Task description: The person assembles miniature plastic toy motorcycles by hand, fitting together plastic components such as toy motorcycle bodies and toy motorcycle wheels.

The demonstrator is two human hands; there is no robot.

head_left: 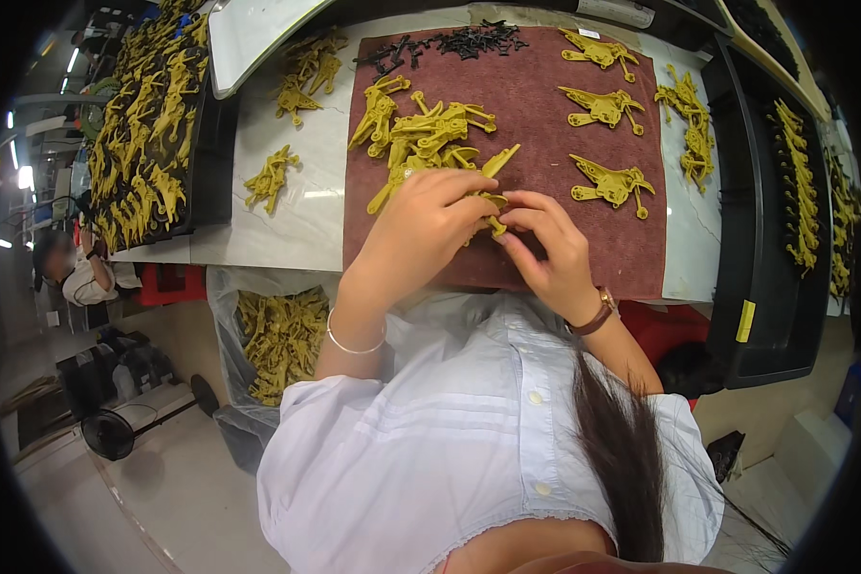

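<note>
Both my hands meet near the front edge of a dark red cloth [536, 134]. Between their fingertips is a small yellow moulded plastic part [496, 226], mostly covered by the fingers. My left hand [426, 225] pinches it from the left, and my right hand [552, 251] grips its right end with thumb and fingers. Just beyond my left hand lies a heap of similar yellow parts [430, 129]. To the right, three yellow parts, the nearest one [610, 185] among them, lie in a column on the cloth. Small black pieces [478, 38] are piled at the cloth's far edge.
A black tray heaped with yellow parts [148, 143] stands at the left. On the right is a black bin [756, 239] with more parts along it. A plastic bag of yellow parts [282, 335] hangs below the table's left front. Another person [86, 273] sits far left.
</note>
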